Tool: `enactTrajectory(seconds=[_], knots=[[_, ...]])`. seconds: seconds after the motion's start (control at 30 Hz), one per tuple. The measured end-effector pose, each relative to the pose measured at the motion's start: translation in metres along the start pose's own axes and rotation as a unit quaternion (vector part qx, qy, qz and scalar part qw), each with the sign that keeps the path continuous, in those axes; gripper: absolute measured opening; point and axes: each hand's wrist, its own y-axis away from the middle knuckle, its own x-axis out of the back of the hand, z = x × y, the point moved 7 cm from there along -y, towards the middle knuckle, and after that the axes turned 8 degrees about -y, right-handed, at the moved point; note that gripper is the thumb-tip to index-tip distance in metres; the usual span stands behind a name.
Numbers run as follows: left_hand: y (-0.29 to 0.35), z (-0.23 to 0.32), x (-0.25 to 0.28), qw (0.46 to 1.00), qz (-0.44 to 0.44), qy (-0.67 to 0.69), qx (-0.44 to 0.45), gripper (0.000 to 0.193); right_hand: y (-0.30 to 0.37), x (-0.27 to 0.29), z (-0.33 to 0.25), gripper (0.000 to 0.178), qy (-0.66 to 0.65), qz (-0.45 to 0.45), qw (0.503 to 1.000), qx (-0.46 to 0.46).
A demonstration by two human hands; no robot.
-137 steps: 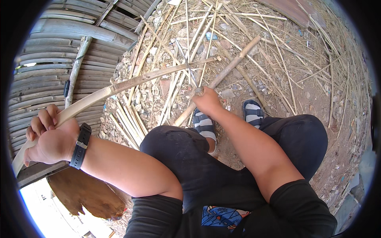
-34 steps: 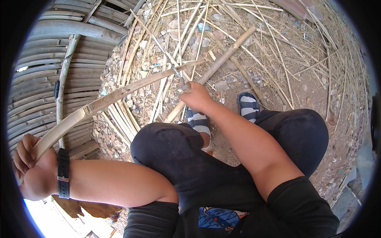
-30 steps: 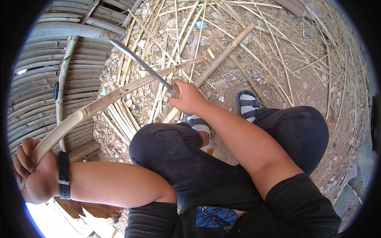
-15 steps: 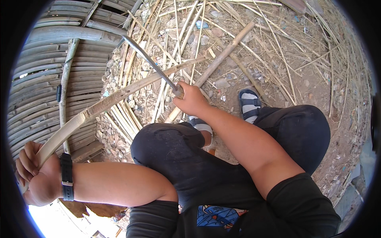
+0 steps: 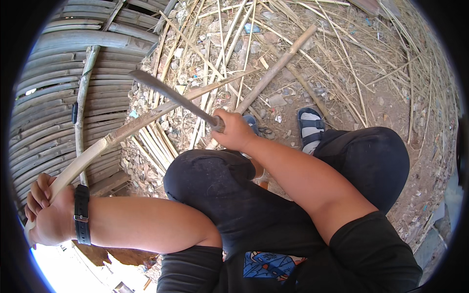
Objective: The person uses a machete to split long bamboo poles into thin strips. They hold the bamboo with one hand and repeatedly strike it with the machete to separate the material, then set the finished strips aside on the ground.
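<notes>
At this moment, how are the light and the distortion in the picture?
Head view: white glare washes out the area below the bare left hand; black surrounds the round image. Also head view: the grey-brown bamboo-slat wall curves near the rim; the long, pale bamboo strip looks bowed, perhaps partly from the lens.

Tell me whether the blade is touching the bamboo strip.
Cannot tell: the head view shows the blade crossing in front of the bamboo strip, so contact or a gap there stays hidden.
</notes>
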Motion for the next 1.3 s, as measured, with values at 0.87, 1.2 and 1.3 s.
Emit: enactTrajectory(seconds=[0.87,1.2,1.3], knots=[[-0.011,-0.004,-0.008,0.987,-0.13,0.086,0.036,0.049,0.001,0.029,0.038,0.043,-0.007,0.074,0.982,-0.171],[-0.005,-0.005,-0.001,0.998,-0.058,0.037,0.008,0.045,-0.003,0.033,0.078,0.049,0.007,0.102,0.982,-0.16],[-0.012,-0.004,-0.001,0.995,-0.07,0.066,0.02,0.043,-0.006,0.016,0.024,0.048,-0.022,0.042,0.993,-0.104]])
